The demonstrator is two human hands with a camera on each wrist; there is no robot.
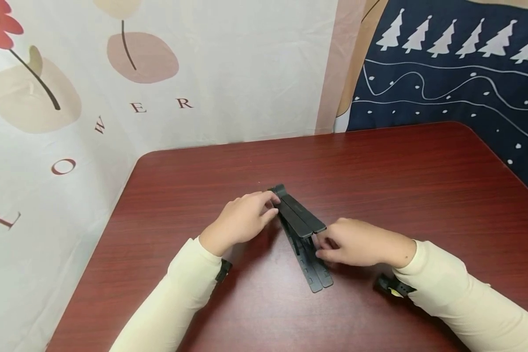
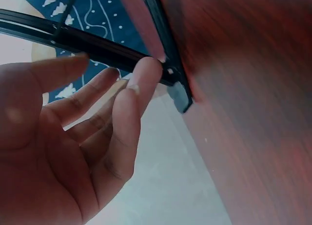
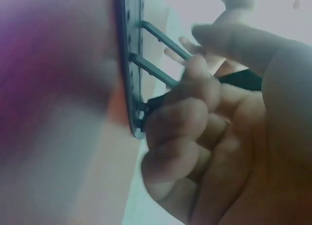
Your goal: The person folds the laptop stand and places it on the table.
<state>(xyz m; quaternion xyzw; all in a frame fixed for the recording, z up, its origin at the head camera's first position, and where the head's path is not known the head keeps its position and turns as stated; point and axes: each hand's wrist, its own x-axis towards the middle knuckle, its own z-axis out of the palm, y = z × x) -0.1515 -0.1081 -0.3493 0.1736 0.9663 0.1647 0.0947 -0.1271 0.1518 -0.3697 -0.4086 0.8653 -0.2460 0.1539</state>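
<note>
A black folding laptop stand [image 1: 296,215] stands on the table, its upper plates raised at an angle over the slotted base rails [image 1: 319,274]. My left hand [image 1: 242,217] is at the hinged far end, fingertips touching the stand's edge. The left wrist view shows the left fingers [image 2: 127,117] loosely extended against a dark rail [image 2: 105,48], the thumb apart. On the near right side, my right hand [image 1: 354,242] has its fingers curled at the support struts [image 3: 158,74] between plates and base. Those curled fingers [image 3: 178,120] hide the strut ends in the right wrist view.
The reddish-brown wooden table [image 1: 193,176] extends around the stand. Behind it hang a pale cloth [image 1: 246,63] with printed letters and a dark blue cloth [image 1: 440,83] with white trees. Each wrist wears a black strap [image 1: 223,270].
</note>
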